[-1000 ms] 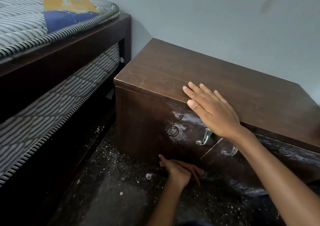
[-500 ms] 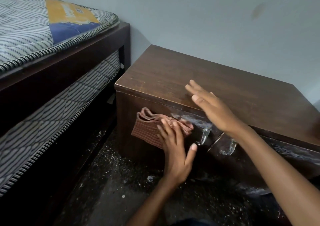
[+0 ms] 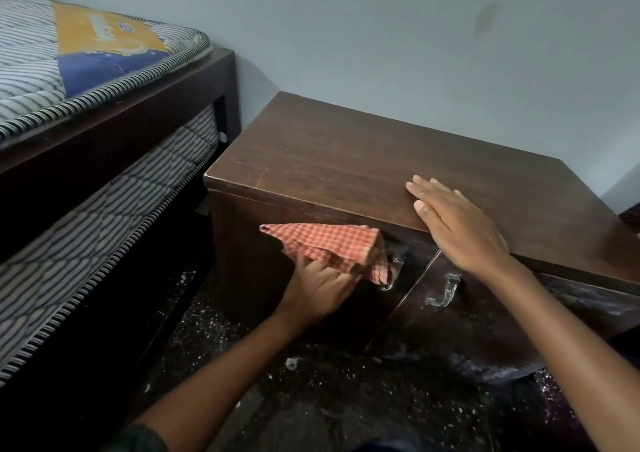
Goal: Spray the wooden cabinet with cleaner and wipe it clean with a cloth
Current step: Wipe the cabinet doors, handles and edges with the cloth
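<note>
A dark wooden cabinet (image 3: 346, 160) stands against the wall, its two front doors carrying clear handles. My left hand (image 3: 320, 287) presses a red checked cloth (image 3: 329, 247) flat against the upper part of the left door, beside that door's handle (image 3: 393, 275). My right hand (image 3: 457, 224) lies flat, fingers apart, on the front edge of the cabinet top and holds nothing. White smears of cleaner show on the right door (image 3: 485, 313) around its handle (image 3: 445, 290). No spray bottle is in view.
A bed frame (image 3: 114, 129) with two striped mattresses stands close to the cabinet's left side, leaving a narrow gap. The dark floor (image 3: 311, 382) in front is speckled with white flecks. A pale wall (image 3: 381, 53) runs behind.
My left hand came up from the floor with the cloth and now presses it high on the left door. My right hand lifted briefly, then settled flat on the top edge again.
</note>
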The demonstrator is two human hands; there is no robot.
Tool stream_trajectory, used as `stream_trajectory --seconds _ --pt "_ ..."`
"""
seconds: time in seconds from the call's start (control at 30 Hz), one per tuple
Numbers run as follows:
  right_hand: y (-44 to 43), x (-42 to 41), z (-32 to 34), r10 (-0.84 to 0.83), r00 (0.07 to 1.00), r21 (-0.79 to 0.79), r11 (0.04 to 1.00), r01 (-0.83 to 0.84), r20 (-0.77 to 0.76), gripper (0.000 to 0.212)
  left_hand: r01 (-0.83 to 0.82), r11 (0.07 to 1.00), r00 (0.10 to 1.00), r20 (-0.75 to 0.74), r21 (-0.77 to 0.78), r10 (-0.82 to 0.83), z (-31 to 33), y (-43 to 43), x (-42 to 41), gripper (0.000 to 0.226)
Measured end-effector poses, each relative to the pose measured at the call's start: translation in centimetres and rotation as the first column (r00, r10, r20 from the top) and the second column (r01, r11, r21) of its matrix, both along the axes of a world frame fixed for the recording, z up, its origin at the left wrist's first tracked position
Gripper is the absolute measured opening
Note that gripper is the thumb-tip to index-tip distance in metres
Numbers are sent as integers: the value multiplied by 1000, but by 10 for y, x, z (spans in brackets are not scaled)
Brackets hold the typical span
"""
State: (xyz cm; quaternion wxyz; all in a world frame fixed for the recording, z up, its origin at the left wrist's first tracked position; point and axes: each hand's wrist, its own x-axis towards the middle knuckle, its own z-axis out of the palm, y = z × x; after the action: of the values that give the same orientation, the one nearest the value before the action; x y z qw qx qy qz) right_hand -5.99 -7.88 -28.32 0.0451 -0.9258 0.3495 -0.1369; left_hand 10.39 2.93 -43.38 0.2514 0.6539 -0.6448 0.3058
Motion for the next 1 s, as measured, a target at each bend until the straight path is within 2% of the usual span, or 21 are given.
stream_trajectory --seconds 0.07,0.1,0.3,0.4,0.6,0.77,0.9,1.0 --pt "-1 -1 0 3 1000 7 1000 -3 -12 44 -12 1000 992 129 -18 14 9 0 -1 40" --pt "-1 -1 1 5 1000 13 1000 -5 -14 44 -8 1000 989 144 -24 11 11 1 1 41" --pt "0 -1 3 2 1000 33 999 -1 -31 45 0 995 999 46 -101 5 1 5 33 52" --pt "1 -1 2 -3 999 16 1000 3 -38 44 -4 993 1000 30 -121 8 -3 7 32 40" --pt "-1 -1 2 14 999 22 1000 -13 -38 44 151 978 954 279 -143 -107 39 -15 -13 33" --pt "-2 -8 4 37 990 152 987 -57 135 39 145 983 970 211 -113 -119 30 4 32 38" --pt "0 -7 7 5 974 227 972 -57 227 36 193 981 932 311 2 -184 25 18 62 60" --pt "1 -5 8 -9 973 236 971 -47 231 36 249 968 902 360 19 -239 35 7 39 50"
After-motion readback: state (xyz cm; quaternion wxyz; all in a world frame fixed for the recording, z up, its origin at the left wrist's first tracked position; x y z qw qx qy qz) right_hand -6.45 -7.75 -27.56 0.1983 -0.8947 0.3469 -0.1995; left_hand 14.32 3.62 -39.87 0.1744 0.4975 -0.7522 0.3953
